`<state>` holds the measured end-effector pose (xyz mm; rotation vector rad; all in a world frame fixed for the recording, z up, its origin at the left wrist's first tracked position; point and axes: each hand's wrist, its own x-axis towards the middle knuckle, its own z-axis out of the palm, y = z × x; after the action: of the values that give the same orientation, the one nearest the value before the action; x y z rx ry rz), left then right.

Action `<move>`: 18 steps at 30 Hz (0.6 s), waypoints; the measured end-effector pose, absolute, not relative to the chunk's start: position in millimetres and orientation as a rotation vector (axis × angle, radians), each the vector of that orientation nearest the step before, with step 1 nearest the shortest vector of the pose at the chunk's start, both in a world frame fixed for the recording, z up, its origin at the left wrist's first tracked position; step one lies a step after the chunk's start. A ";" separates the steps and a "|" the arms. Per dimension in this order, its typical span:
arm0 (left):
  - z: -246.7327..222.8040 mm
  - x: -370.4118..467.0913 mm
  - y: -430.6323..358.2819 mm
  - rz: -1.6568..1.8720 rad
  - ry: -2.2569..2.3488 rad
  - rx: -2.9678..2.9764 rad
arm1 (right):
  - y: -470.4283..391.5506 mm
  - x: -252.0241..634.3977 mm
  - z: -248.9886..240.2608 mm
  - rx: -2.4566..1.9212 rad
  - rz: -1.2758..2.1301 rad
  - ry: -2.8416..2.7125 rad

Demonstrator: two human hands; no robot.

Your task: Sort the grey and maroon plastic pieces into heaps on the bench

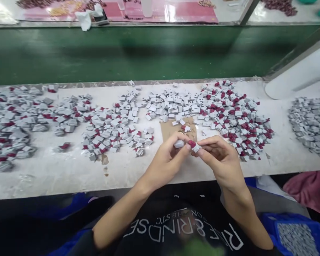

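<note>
Your left hand [166, 161] and right hand [222, 160] pinch one grey-and-red piece [194, 145] from opposite sides, probably to steady so small a part. You hold it at the near edge of the cardboard [166, 131]. The mixed pile [237, 121] sits beyond your right hand, apparently for easy reach. Whether your left fingers also grip the grey block [179, 144] cannot be told.

The left grip [166, 161] and right grip [225, 160] pinch a red-and-grey piece [194, 146] near brown cardboard [165, 131].
</note>
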<state>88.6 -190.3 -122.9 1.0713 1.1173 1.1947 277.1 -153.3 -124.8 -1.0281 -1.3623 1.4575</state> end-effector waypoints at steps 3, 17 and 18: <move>-125.4 91.2 -196.1 1.213 1.160 1.098 | -161.3 280.4 -126.3 -1.069 1.444 -1.373; -149.7 60.6 -222.4 1.192 1.478 1.009 | -151.5 282.2 -151.1 -1.257 1.081 -1.571; -151.6 59.9 -221.8 1.192 1.477 0.996 | -148.5 280.0 -151.3 -1.246 1.080 -1.585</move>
<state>59.9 -221.8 -151.6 0.9956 1.4772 1.1917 280.0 -148.5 -151.3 -1.2457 -1.5847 1.0795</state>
